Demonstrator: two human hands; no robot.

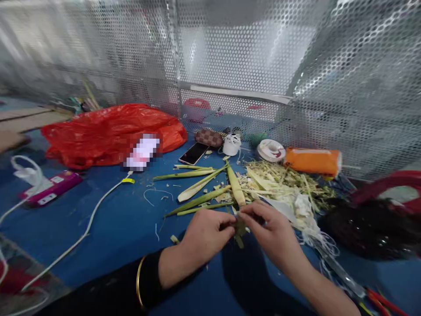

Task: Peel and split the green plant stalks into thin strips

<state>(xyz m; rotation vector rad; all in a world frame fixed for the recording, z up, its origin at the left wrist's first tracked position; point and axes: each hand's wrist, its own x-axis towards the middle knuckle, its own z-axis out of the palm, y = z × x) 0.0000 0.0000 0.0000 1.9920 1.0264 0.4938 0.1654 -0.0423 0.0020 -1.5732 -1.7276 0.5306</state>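
Observation:
My left hand (208, 232) and my right hand (271, 226) meet over the blue table (118, 245), each with thumb and forefinger pinched together. Between the fingertips hangs a small green leaf piece (240, 230), partly hidden by the fingers. Just beyond them, a broad pale-green leaf (234, 184) points away from me. Several long, narrow leaf pieces (200, 199) lie to its left, some with cut, whitish ends. A heap of shredded leaf scraps (279, 177) spreads beyond my right hand. White thread (311, 230) lies tangled beside it.
A black phone (194, 153), a white spool (231, 145), a ribbon roll (271, 150) and an orange packet (312, 161) line the back. A red plastic bag (112, 131), lit phone (144, 151) and purple power strip (52, 188) sit left. A black bag (371, 228) lies right.

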